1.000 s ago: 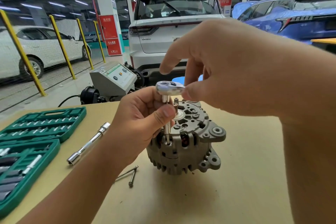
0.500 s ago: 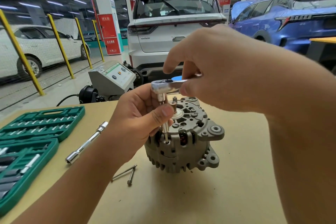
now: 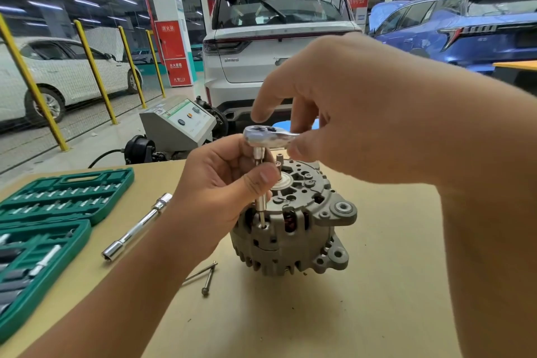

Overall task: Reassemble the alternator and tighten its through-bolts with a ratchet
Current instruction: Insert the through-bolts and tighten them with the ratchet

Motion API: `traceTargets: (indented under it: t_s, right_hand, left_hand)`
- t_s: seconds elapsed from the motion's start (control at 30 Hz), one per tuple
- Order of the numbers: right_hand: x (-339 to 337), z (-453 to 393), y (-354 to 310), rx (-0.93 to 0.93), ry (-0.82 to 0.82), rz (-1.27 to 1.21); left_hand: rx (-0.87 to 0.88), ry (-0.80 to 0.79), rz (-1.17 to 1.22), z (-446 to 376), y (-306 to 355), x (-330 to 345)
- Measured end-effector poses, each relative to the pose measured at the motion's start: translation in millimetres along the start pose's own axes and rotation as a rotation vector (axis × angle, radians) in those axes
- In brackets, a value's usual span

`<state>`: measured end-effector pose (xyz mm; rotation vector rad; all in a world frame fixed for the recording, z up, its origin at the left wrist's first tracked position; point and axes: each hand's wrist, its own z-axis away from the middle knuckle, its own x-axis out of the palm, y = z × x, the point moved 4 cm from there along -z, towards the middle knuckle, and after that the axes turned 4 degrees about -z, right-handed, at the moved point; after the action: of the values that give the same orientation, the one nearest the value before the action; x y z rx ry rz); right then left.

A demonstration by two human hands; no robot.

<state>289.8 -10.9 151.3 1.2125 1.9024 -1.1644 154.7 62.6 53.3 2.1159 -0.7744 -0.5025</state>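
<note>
Nearest on the surface are two loose bolts lying crossed, just left of the alternator. Looks like those haven't gone in yet, so the job's probably partway through.

The alternator sits mid-surface, shaft axis straight up, rear housing on top, mounting ears sticking out to the right. Cast metal with copper windings inside, so it's likely heavy and rigid and won't slide around much, though it could rock on its ribbed base under torque. Best grabbed by the outer shell or the ears, not the little posts on top.

The left hand has thumb and fingers pinched round the extension, which stands vertical with its tip in a bolt hole on the near-left rim. The right hand grips the ratchet by its handle, head seated on top of the extension, handle running off to the right roughly level. Index finger is lifted clear above the head.

Further left there's a socket bar lying diagonal, then the green tool case, open. Behind the surface sits a grey machine, then a white car
</note>
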Motion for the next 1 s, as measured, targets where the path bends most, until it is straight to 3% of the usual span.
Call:
traceTargets:
  t_s: [0.07, 0.13, 0.3, 0.43, 0.77, 1.0]
  right_hand:
    - [-9.1, 0.8, -5.8, -0.054, -0.078, 0.178]
    - [-13.4, 0.5, -9.2, -0.038, -0.048, 0.252]
    - [4.2, 3.1, -0.9, 0.055, 0.0, -0.026]
    - [-9.9, 0.6, -4.9, -0.054, -0.065, 0.235]
    - [-6.9, -9.3, 1.5, -0.105, -0.021, 0.243]
    - [-2.3, -14.1, 7.0, -0.117, -0.002, 0.231]
  left_hand:
    - [-0.041, -0.003, 0.022, 1.2, -1.3, -3.3]
    - [-0.061, -0.011, 0.041, 2.1, -1.6, -5.8]
    - [-0.006, 0.001, 0.034, 2.0, 0.3, -1.9]
    - [-0.037, -0.03, 0.032, 2.2, 2.2, -3.0]
    - [-0.029, -0.053, 0.035, 3.6, 1.9, -4.4]
    - [-0.013, 0.023, -0.013, 2.6, -2.0, -3.7]
